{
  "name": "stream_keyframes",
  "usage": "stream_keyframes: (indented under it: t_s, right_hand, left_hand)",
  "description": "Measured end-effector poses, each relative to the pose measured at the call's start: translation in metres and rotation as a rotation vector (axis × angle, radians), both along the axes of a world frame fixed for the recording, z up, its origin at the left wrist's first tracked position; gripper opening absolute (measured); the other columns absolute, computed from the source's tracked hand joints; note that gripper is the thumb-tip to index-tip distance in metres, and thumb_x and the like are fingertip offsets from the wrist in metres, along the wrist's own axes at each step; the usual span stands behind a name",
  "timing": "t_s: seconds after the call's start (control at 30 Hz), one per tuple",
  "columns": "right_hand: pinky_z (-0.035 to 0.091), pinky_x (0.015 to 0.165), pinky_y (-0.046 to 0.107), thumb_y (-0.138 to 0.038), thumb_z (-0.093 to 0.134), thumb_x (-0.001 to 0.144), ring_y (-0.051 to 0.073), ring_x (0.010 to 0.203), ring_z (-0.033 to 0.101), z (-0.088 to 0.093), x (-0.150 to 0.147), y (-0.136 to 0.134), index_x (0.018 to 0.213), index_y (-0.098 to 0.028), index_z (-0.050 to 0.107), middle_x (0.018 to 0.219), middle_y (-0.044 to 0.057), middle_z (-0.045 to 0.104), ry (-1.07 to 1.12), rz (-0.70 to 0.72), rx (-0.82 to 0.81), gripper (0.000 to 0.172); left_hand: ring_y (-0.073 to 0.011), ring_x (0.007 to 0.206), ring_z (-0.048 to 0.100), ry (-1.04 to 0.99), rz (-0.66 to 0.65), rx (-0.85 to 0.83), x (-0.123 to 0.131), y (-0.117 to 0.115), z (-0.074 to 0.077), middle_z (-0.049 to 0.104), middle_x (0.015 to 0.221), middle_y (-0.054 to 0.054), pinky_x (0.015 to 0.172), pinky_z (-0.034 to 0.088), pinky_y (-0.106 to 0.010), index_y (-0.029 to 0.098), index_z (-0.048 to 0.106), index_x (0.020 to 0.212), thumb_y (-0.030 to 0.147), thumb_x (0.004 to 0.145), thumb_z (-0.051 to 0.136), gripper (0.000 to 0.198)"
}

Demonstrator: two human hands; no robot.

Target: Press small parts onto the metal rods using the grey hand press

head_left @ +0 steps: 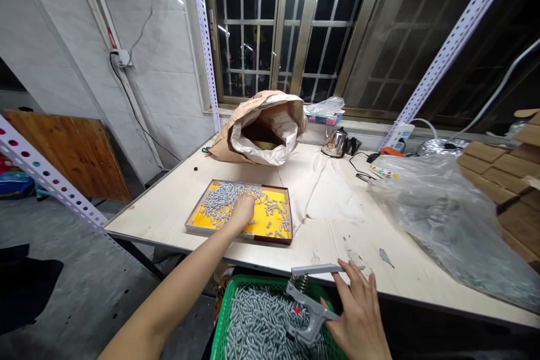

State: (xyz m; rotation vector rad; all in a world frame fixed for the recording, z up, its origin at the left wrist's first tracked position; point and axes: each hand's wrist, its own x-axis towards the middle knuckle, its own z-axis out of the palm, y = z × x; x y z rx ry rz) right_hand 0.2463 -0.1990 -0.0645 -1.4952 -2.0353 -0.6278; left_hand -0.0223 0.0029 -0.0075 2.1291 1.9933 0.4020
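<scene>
My left hand [244,209] reaches into a shallow tray [291,224] with a yellow floor. Its fingers point down and are bunched together among small silver metal pieces [223,197] that look like screws or rivets; what they pinch is hidden. My right hand [358,306] grips a grey spring-loaded plier-like hand tool [310,306], fingers on the upper handle and thumb by the lower one. A coil spring and a red spot show on the tool. Below it is a green plastic basket [223,315] filled with similar silver pieces.
A large open paper sack [223,143] lies behind the tray on the white table [156,214]. To the right are a metal kettle [335,143], clear plastic sheeting [439,219] and cardboard boxes [485,166]. A grey scrap [385,257] lies near the front edge.
</scene>
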Motion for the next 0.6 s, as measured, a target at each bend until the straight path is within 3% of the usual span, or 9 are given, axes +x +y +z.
stream_keyframes:
  t_s: [0.1, 0.17, 0.3, 0.43, 0.5, 0.6]
  right_hand:
    - [0.026, 0.105, 0.062, -0.034, 0.053, 0.078, 0.035, 0.126, 0.038, 0.010, -0.004, 0.006, 0.113, -0.013, 0.050, 0.128, 0.018, 0.047, 0.012, -0.006, -0.011, 0.041]
    - [0.024, 0.106, 0.062, -0.033, 0.052, 0.079, 0.035, 0.127, 0.037, 0.017, -0.006, 0.013, 0.113, -0.013, 0.050, 0.129, 0.018, 0.047, 0.012, -0.014, -0.009, 0.040]
    - [0.023, 0.107, 0.062, -0.031, 0.050, 0.079, 0.035, 0.127, 0.036, 0.027, -0.011, 0.032, 0.114, -0.011, 0.050, 0.128, 0.018, 0.046, -0.005, -0.012, 0.009, 0.040]
    - [0.022, 0.108, 0.061, -0.028, 0.051, 0.078, 0.034, 0.128, 0.035, 0.037, -0.020, 0.044, 0.115, -0.010, 0.050, 0.130, 0.019, 0.046, -0.008, -0.013, 0.030, 0.042]
    - [0.019, 0.109, 0.060, -0.027, 0.051, 0.077, 0.033, 0.130, 0.032, 0.043, -0.025, 0.045, 0.118, -0.010, 0.049, 0.132, 0.019, 0.045, -0.004, -0.017, 0.023, 0.044]
    - [0.013, 0.111, 0.061, -0.024, 0.050, 0.076, 0.033, 0.134, 0.028, 0.052, -0.031, 0.045, 0.120, -0.010, 0.047, 0.136, 0.019, 0.042, 0.023, -0.020, -0.015, 0.047]
  left_hand:
    - [-0.0269, 0.100, 0.058, -0.053, -0.021, 0.041, -0.009, -0.016, -0.001, 0.063, 0.098, -0.018, 0.086, 0.044, -0.037, 0.007, 0.065, 0.087, -0.005, 0.080, 0.042, 0.027]
    - [-0.0275, 0.097, 0.059, -0.106, -0.023, 0.064, -0.014, -0.026, -0.002, 0.063, 0.097, -0.018, 0.084, 0.043, -0.037, 0.008, 0.064, 0.088, -0.009, 0.075, 0.040, 0.032]
    - [-0.0279, 0.093, 0.059, -0.258, -0.002, 0.100, -0.020, -0.036, -0.001, 0.063, 0.092, -0.018, 0.081, 0.043, -0.038, 0.008, 0.061, 0.088, -0.005, 0.076, 0.040, 0.027]
    - [-0.0210, 0.083, 0.062, -0.457, -0.020, 0.106, -0.014, -0.052, 0.004, 0.064, 0.087, -0.010, 0.074, 0.046, -0.032, 0.013, 0.054, 0.100, 0.008, 0.082, 0.046, 0.020]
    - [-0.0167, 0.073, 0.062, -0.602, -0.068, 0.030, -0.006, -0.069, 0.006, 0.064, 0.079, -0.005, 0.067, 0.047, -0.028, 0.014, 0.051, 0.103, 0.015, 0.081, 0.052, 0.022]
    - [-0.0123, 0.061, 0.058, -1.033, -0.146, -0.234, 0.007, -0.102, 0.006, 0.061, 0.068, 0.001, 0.059, 0.043, -0.023, 0.013, 0.050, 0.101, 0.023, 0.073, 0.065, 0.033]
